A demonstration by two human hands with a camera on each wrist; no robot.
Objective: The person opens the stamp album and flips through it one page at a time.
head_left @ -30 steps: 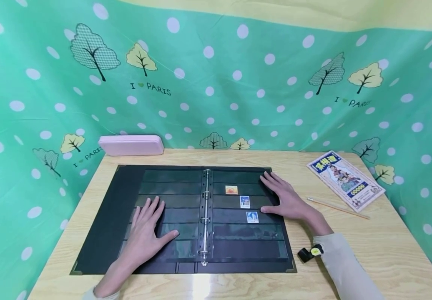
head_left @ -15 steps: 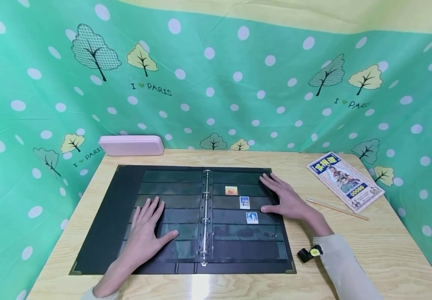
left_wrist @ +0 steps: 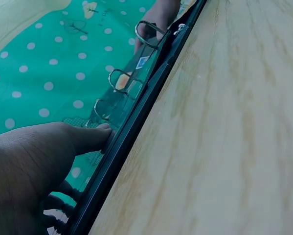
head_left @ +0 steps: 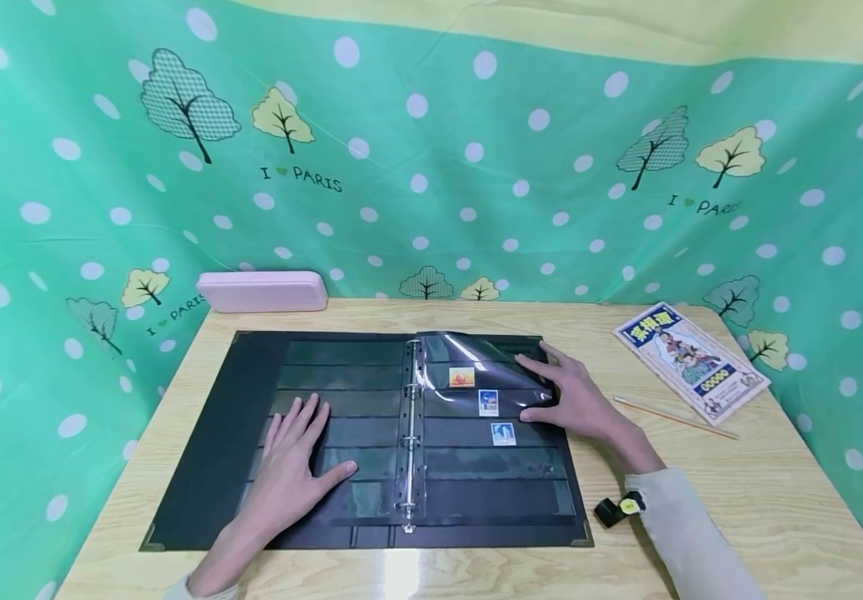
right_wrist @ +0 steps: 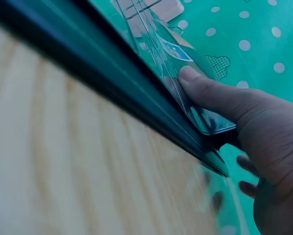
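A black stamp album [head_left: 199, 442] lies spread on the table, with clear pocket pages on metal rings [head_left: 411, 433]. My left hand [head_left: 289, 467] rests with fingers spread on its left page [head_left: 360, 429]; in the left wrist view the thumb [left_wrist: 92, 138] lies along the album. At the outer edge of the right page [head_left: 476, 492], my right hand [head_left: 577, 400] pinches the sheet, thumb [right_wrist: 205, 88] on top, and its upper corner curves up off the album. That page holds an orange stamp [head_left: 462, 377] and two blue ones, the upper stamp [head_left: 488, 403] and the lower stamp [head_left: 503, 434].
Behind the album at the left stands a pink case [head_left: 262, 292]. To the right lie a pencil [head_left: 675, 417] and an illustrated booklet [head_left: 692, 361] on the wooden table [head_left: 761, 500]. A green dotted curtain [head_left: 431, 167] hangs close behind the table.
The right page's upper outer part has come up and bent inward at my right hand, whose index finger has shifted slightly. My left hand has stayed in place.
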